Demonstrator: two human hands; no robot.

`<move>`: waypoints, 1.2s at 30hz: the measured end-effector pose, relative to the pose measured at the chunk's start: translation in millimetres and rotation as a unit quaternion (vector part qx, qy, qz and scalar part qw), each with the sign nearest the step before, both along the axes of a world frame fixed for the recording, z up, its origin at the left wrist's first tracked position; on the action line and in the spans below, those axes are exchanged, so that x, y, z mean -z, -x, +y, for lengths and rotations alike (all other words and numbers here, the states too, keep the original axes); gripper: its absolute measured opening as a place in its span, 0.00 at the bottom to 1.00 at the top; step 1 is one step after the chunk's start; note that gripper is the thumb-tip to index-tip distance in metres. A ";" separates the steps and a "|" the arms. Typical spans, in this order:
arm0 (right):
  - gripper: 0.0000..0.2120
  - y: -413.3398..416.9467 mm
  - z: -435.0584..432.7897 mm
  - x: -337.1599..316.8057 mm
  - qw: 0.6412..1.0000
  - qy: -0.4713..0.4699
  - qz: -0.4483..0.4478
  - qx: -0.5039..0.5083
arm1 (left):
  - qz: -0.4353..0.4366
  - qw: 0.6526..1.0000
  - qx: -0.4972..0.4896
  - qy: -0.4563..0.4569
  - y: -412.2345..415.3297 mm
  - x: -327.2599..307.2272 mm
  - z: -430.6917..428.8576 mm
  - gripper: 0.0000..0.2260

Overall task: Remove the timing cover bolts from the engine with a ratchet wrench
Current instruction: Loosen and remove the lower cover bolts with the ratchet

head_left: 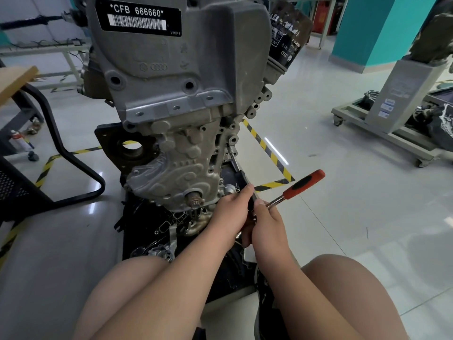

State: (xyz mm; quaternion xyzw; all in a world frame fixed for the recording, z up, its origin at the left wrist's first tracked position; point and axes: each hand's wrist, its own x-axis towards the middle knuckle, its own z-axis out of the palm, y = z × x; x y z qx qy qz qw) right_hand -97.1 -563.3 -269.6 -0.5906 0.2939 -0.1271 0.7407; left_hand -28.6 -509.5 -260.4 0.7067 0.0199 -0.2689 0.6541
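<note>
person crouched: two bare knees at the bottom edge of view, both forearms reaching forward between them.

left hand (231,212): fingers curled round the near end of a long black-and-chrome extension bar (240,174), thumb laid along it.
right hand (266,224): touching the left hand, clenched over the head end of a ratchet wrench (302,184) with chrome shank and red-and-black grip. the grip sticks out free to the upper right, with no hand on it. the join of wrench head and bar is hidden under the fingers.

the extension bar runs up and away from the hands, tilted. its far tip sits on a bolt boss (231,143) at the right edge of the grey cast-aluminium timing cover (176,168). the bolt head is hidden by the tip. a crankshaft stub (195,200) shows at the cover's lower edge, just left of the left hand.

the engine stands upright on a black base tray (127,231) on the pale tiled floor. loose gaskets and small metal parts lie in the tray at the engine's foot.

higher up: a grey upper cover (171,69) carrying a black label (138,18) printed "*cfb 666660*" with barcode. a black oil filter (286,33) sits at the engine's upper right side.

beyond: yellow-and-black floor tape (267,148) to the right of the engine, a black tubular chair frame (73,148) to the left, and a grey wheeled stand (392,114) well apart at the right.
</note>
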 end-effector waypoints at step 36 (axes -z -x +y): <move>0.13 26.7 -36.0 -19.5 0.997 -0.019 0.027 -0.068 | 0.128 0.958 -0.187 0.178 -24.3 -2.9 15.4 0.13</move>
